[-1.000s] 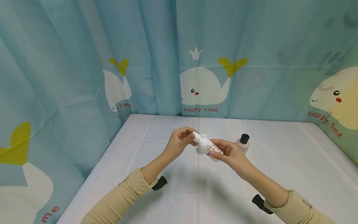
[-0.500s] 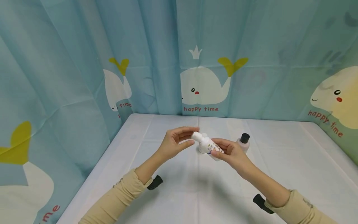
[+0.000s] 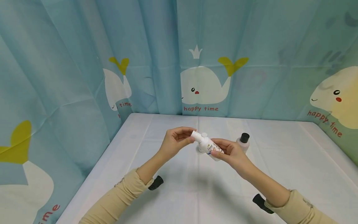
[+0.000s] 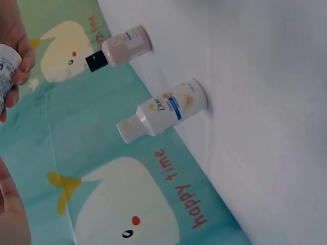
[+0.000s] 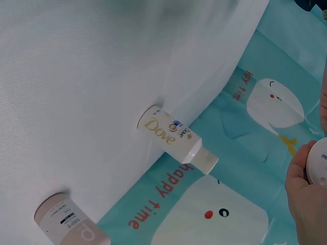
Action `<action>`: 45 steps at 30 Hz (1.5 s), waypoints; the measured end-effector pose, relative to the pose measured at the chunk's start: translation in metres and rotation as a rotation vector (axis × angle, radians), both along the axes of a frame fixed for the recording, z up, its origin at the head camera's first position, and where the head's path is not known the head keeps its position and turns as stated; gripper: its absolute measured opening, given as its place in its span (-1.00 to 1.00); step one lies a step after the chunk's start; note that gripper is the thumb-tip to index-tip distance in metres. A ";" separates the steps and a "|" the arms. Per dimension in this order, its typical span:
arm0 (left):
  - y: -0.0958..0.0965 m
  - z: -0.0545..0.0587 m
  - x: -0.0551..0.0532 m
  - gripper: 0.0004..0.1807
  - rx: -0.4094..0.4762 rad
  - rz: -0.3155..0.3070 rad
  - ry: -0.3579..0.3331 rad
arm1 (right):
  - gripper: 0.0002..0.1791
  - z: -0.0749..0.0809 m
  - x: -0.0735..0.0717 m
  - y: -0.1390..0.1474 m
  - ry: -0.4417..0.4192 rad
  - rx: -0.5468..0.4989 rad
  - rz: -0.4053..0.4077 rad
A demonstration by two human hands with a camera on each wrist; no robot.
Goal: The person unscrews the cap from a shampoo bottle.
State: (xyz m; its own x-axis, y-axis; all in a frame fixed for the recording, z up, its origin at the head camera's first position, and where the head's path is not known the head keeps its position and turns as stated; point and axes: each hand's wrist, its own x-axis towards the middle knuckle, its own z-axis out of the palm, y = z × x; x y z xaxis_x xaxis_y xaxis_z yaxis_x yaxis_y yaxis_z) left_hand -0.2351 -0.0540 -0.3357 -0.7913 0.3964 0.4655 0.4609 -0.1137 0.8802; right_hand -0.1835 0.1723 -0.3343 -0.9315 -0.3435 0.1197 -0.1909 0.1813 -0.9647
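My right hand (image 3: 234,156) grips a small white Dove bottle (image 3: 213,150) by its body, tilted above the table with its cap end up and to the left. Thumb and fingertips of my left hand (image 3: 174,143) pinch the white cap (image 3: 197,136). At the left edge of the left wrist view, part of the bottle body (image 4: 7,71) shows in the right hand. The right wrist view shows its round base (image 5: 319,163). A second white Dove bottle (image 4: 171,108) stands capped on the table, mostly hidden behind the held one in the head view.
A pinkish bottle (image 3: 242,143) with a black cap stands on the white-covered table (image 3: 167,199) beyond the right hand. A blue whale-print curtain (image 3: 156,77) hangs along the table's back and sides. Black wrist mounts (image 3: 263,203) project below the forearms.
The left hand spread its thumb away from the cap half a second ago, and now pinches it again. The right hand and the bottle have stayed nearly still.
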 end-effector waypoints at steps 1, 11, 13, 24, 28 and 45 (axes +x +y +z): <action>0.001 -0.001 0.000 -0.42 0.009 0.006 -0.006 | -0.45 0.000 0.000 0.000 0.000 0.000 0.000; 0.005 -0.002 -0.001 -0.04 0.010 0.044 -0.056 | -0.45 -0.001 -0.001 -0.001 0.007 0.005 -0.004; 0.005 -0.002 -0.001 0.00 0.007 0.039 -0.067 | -0.44 -0.001 -0.002 -0.001 0.001 0.010 -0.008; -0.005 0.005 -0.002 -0.50 -0.080 -0.044 0.109 | -0.44 0.000 -0.002 0.000 -0.022 0.017 -0.013; -0.005 0.006 -0.004 -0.55 -0.139 -0.038 0.169 | -0.44 -0.001 -0.002 0.000 -0.027 0.026 -0.021; -0.001 0.006 -0.001 -0.64 -0.133 0.074 0.071 | -0.42 0.000 -0.001 0.002 -0.042 0.042 -0.027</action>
State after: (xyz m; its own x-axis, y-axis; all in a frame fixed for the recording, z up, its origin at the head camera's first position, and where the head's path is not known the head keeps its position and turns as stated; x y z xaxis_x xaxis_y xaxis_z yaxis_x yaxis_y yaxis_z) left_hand -0.2363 -0.0552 -0.3302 -0.7877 0.4000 0.4685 0.5252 0.0388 0.8501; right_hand -0.1842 0.1741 -0.3347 -0.9444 -0.3222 0.0662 -0.1446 0.2260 -0.9633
